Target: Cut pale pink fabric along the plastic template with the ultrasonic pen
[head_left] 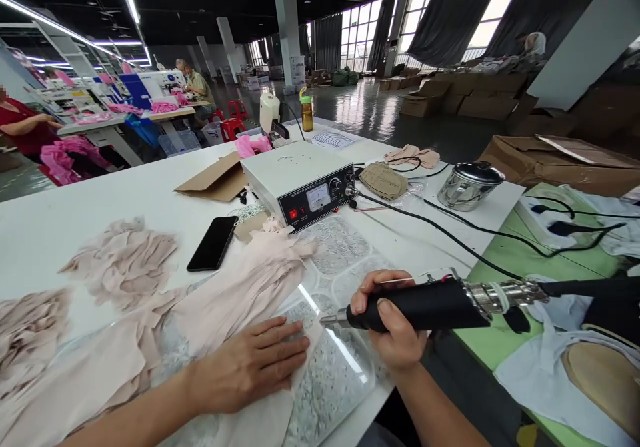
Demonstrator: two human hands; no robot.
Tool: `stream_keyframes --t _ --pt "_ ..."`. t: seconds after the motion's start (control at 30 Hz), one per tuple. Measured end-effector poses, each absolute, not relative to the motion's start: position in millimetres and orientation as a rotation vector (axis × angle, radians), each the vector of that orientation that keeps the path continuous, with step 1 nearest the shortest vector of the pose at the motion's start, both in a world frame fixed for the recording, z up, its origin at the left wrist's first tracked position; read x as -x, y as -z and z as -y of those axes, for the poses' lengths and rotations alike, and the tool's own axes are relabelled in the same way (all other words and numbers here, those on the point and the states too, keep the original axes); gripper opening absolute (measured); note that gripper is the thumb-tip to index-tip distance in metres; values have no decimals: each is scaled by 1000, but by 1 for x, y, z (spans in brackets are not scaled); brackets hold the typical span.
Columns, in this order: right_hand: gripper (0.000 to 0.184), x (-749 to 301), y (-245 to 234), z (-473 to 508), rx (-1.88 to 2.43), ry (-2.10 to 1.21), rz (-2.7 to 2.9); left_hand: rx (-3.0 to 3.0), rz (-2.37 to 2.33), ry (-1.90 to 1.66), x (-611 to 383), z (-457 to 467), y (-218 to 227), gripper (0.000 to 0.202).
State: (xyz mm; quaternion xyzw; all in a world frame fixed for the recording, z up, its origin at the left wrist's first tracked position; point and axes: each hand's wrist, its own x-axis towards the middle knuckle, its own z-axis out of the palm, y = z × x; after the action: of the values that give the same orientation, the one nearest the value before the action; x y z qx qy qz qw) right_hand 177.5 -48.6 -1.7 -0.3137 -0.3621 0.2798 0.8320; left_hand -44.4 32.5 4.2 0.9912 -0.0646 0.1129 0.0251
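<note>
My right hand (pixel 395 323) is wrapped round a black corded hand tool (pixel 425 305) with a stepped metal tip pointing left. That tip meets, or nearly meets, the edge of a pale pink cloth piece (pixel 265 407). Lying flat on the cloth, my left hand (pixel 255 363) has its fingers stretched toward the tip. Under the cloth is a clear, shiny mat (pixel 335 380) with a grey marbled look. More thin pink cloth (pixel 240 280) lies in a layered pile beyond my left hand, and another length (pixel 85 387) stretches to the left.
A control box (pixel 315 197) with a meter and knobs stands behind the mat. Near it are a phone (pixel 212 243), a cardboard piece (pixel 215 179), a lidded metal pot (pixel 470 185) and a bottle (pixel 307 113). Black cables (pixel 440 233) cross the right side. A green surface (pixel 480 327) adjoins the table.
</note>
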Motion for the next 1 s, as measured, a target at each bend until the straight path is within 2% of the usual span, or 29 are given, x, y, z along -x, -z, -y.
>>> stream_keyframes --t 0.37,0.53,0.73,1.0 --pt "13 -173 0 48 670 -591 775 -3048 234 -416 45 -35 1 24" --pt "14 -173 0 47 673 -587 771 -3094 251 -243 42 -38 -4 33" --pt "14 -173 2 48 681 -587 758 -3062 230 -342 46 -39 0 38" --pt "15 -175 3 47 700 -590 757 -3048 215 -360 48 -40 4 35"
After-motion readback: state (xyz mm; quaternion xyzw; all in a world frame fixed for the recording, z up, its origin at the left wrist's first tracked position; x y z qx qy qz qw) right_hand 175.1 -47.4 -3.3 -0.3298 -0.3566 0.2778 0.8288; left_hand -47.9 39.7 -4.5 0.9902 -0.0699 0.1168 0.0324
